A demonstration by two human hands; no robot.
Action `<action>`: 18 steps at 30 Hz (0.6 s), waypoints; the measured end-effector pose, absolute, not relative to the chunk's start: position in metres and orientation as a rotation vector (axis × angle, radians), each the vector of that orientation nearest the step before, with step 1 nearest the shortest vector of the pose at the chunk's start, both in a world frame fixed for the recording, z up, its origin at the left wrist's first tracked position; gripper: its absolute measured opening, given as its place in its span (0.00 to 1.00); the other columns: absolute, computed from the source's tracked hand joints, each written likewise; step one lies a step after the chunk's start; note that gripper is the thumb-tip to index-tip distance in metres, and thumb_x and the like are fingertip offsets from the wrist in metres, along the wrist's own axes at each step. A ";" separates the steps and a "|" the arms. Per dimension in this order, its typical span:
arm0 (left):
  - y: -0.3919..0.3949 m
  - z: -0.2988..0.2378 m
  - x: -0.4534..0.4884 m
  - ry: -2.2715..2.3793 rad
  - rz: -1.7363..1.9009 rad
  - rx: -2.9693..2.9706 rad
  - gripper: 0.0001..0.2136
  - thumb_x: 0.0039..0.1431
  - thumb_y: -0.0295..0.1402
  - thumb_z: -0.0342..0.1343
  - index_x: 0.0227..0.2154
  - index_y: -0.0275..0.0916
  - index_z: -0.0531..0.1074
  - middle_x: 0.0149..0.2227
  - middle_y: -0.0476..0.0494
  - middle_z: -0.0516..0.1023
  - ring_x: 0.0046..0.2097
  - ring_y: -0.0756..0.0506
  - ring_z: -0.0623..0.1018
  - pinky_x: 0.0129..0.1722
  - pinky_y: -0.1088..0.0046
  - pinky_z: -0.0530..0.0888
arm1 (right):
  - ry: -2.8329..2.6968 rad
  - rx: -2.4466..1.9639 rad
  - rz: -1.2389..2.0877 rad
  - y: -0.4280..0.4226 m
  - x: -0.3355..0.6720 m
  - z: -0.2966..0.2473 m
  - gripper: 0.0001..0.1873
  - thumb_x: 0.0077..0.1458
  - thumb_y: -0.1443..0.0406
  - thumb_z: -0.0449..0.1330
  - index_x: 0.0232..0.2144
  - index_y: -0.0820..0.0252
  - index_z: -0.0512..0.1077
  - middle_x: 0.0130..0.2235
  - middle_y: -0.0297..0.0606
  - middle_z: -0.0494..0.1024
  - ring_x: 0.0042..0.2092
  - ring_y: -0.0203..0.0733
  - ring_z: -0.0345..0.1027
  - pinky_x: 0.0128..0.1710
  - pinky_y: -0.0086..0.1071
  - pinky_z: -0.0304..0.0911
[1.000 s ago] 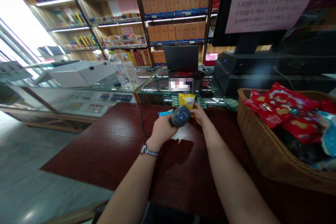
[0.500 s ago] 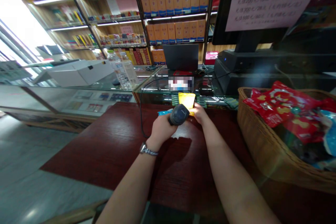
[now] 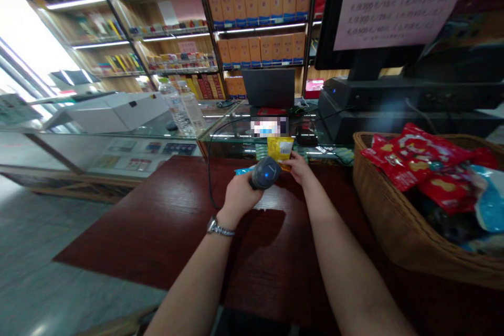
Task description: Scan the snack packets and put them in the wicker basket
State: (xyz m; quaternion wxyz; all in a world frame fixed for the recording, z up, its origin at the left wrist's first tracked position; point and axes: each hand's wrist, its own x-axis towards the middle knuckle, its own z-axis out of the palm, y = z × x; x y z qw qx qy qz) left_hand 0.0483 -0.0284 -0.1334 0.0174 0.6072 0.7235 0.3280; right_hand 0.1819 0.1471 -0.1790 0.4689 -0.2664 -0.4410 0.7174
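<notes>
My left hand (image 3: 241, 192) is wrapped round a black barcode scanner (image 3: 266, 172), whose back shows a small blue light. The scanner's head points away from me, at a yellow snack packet (image 3: 280, 148) with a white barcode label turned my way. My right hand (image 3: 300, 168) pinches that packet by its right edge, above the far part of the dark wooden tabletop (image 3: 177, 220). A blue packet (image 3: 243, 170) shows only in part behind my left hand. From the scanner a black cable (image 3: 210, 168) loops over the left side of the table.
A wicker basket (image 3: 378, 210) of red and blue snack bags (image 3: 417, 157) stands on the right. Behind it is a monitor (image 3: 328, 37) with a paper sign. Clear plastic bottles (image 3: 183, 110) and a white box (image 3: 118, 110) stand on the glass counter at left, a laptop (image 3: 270, 87) at back.
The bright light on the yellow packet has gone out, and its barcode label now shows. A blue light has come on at the scanner's back. Both hands keep their grip.
</notes>
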 end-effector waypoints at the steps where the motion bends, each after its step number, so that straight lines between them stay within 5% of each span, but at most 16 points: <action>1: -0.029 -0.132 0.049 2.233 1.034 1.895 0.11 0.51 0.33 0.60 0.37 0.39 0.82 0.35 0.38 0.85 0.38 0.39 0.83 0.35 0.70 0.73 | -1.066 -0.645 1.746 0.148 0.184 -0.173 0.21 0.34 0.76 0.67 0.34 0.57 0.73 0.35 0.32 0.83 0.39 0.42 0.78 0.46 0.37 0.72; 7: -0.031 -0.133 0.051 2.059 1.091 2.003 0.09 0.50 0.32 0.60 0.34 0.39 0.80 0.32 0.42 0.84 0.35 0.41 0.82 0.35 0.71 0.73 | -0.982 -0.434 1.620 0.149 0.214 -0.119 0.19 0.42 0.72 0.68 0.38 0.54 0.72 0.41 0.32 0.82 0.47 0.43 0.77 0.51 0.38 0.72; 13: -0.027 -0.140 0.047 2.005 1.052 2.073 0.09 0.50 0.33 0.57 0.32 0.39 0.80 0.30 0.42 0.83 0.33 0.40 0.82 0.33 0.70 0.73 | -0.772 -0.139 1.478 0.121 0.258 -0.043 0.15 0.62 0.57 0.56 0.48 0.53 0.73 0.49 0.35 0.79 0.56 0.39 0.71 0.53 0.34 0.71; 18: -0.022 -0.142 0.043 2.016 0.986 2.046 0.12 0.48 0.35 0.57 0.36 0.41 0.80 0.29 0.44 0.84 0.32 0.40 0.82 0.32 0.71 0.73 | -0.532 0.310 1.453 0.090 0.286 -0.006 0.20 0.61 0.55 0.57 0.54 0.45 0.72 0.51 0.32 0.79 0.61 0.41 0.66 0.56 0.39 0.68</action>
